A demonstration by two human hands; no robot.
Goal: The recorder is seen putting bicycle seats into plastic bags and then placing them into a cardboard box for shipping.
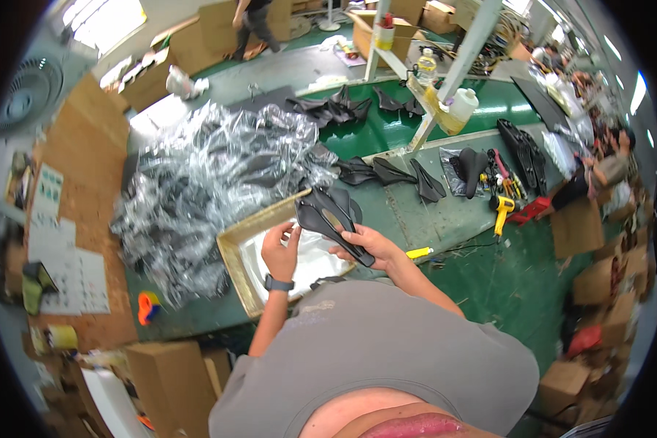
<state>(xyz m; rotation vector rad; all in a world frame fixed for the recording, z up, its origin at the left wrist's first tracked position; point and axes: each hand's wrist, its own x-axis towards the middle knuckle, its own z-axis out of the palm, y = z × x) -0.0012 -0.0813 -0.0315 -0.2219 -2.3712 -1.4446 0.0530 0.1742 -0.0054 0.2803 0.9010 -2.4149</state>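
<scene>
My right hand [371,242] is closed around the narrow end of a black bicycle saddle [315,213], which slants in front of me with its wide end toward the upper left. A long slot runs down the saddle's middle. Close to the wide end's left edge is my left hand [279,250], its fingertips pinched together; what they hold, if anything, is too small to make out. Below both hands stands a shallow tan box [231,257] lined with white plastic sheeting [259,271].
Plastic-wrapped saddles [204,175] form a large heap on the left. Bare saddles [394,171] lie along the green bench [401,212]. Farther right are hand tools [505,171] and a yellow heat gun [501,207]. A white post [456,62] rises behind; an orange tape dispenser [148,306] sits left.
</scene>
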